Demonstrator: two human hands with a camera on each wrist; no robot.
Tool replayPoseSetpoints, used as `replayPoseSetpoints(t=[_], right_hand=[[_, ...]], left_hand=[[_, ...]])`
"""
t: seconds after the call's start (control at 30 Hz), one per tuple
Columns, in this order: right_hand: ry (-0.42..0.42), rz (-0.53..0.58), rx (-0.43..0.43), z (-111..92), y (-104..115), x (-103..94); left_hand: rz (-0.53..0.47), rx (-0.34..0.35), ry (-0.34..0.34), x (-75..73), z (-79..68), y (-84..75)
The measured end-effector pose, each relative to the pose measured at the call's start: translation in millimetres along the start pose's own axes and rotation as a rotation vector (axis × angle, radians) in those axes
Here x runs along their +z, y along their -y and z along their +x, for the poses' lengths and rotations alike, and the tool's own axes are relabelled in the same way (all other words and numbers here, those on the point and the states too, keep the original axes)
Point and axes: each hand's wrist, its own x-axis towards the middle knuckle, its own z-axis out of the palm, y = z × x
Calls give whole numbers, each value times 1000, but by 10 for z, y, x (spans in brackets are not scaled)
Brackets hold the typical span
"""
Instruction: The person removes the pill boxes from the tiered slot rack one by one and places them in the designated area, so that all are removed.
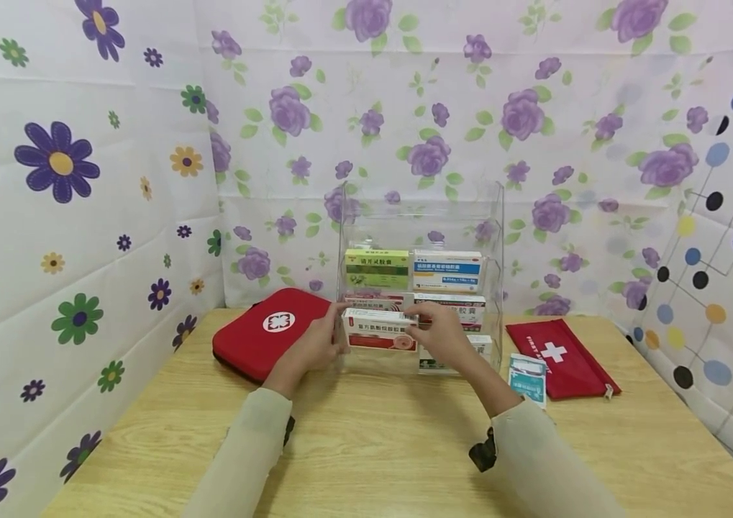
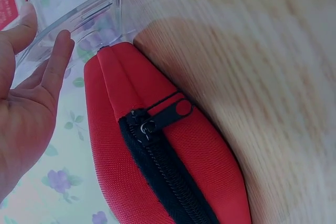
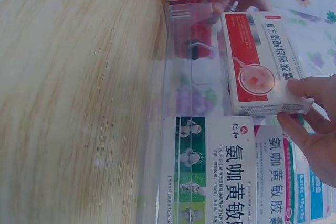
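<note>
My right hand (image 1: 447, 337) is pinching the box (image 1: 372, 332); opposite, my left hand (image 2: 31, 111) is holding its fingers apart. Only the left wrist view is showing the zipper (image 2: 177, 183) beside it.

red case (image 1: 246, 339), left; red pouch (image 1: 573, 367), right; teal packet (image 1: 526, 385) at pouch's edge

A booth-like space: 3 creased, patterned sheets (image 1: 431, 108) surround 1 wood-grain table (image 1: 379, 446).

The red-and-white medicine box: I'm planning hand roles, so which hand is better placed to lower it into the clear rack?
Right, probably: the right hand pinches one end of the red-and-white medicine box, while the left hand, fingers extended, is beside the clear rack.
</note>
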Motion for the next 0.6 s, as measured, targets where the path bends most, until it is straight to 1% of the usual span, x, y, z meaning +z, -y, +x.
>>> replayPoseSetpoints(t=[0.1,0.23,0.43,0.6], right_hand=[[-20,-7,-10,-14,-3,-55],[-39,22,-15,-48,3,-109],[-61,65,-34,-108,47,-182],[-58,106,-40,-178,71,-240]], left_hand=[[8,-23,2,-9,10,-1],[1,-43,12,-10,8,-2],[6,-50,6,1,-1,-3],[12,-53,0,17,3,-1]])
